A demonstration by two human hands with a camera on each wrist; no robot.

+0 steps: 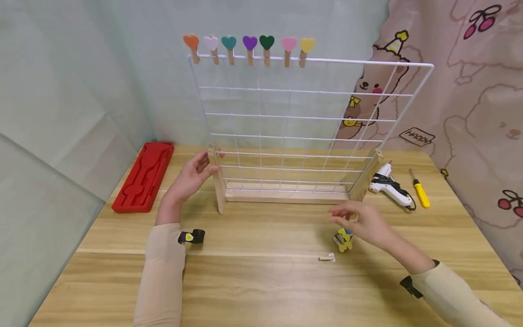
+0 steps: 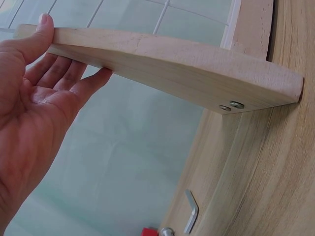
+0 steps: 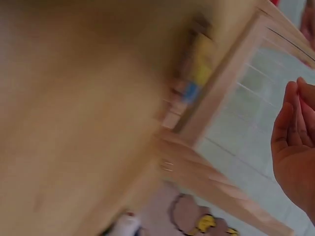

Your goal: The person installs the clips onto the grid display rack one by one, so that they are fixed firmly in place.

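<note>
A white wire grid (image 1: 286, 116) stands in a wooden stand (image 1: 286, 196). My left hand (image 1: 192, 175) grips the stand's left wooden side post (image 2: 147, 54), thumb on the front edge and fingers behind. Several heart-topped clothespins are clipped along the grid's top bar, from an orange one (image 1: 191, 43) to a yellow one (image 1: 307, 44). Above a small pile of clothespins (image 1: 344, 245) hovers my right hand (image 1: 365, 222), its fingertips close together and nothing visible between them. A clothespin with a white heart (image 1: 327, 258) lies apart from the pile. The right wrist view is blurred.
A red molded tray (image 1: 143, 177) lies at the table's left. Right of the stand are a white glue gun (image 1: 390, 187) and a yellow-handled screwdriver (image 1: 421, 190). The left wrist view shows a hex key (image 2: 191, 211) on the table.
</note>
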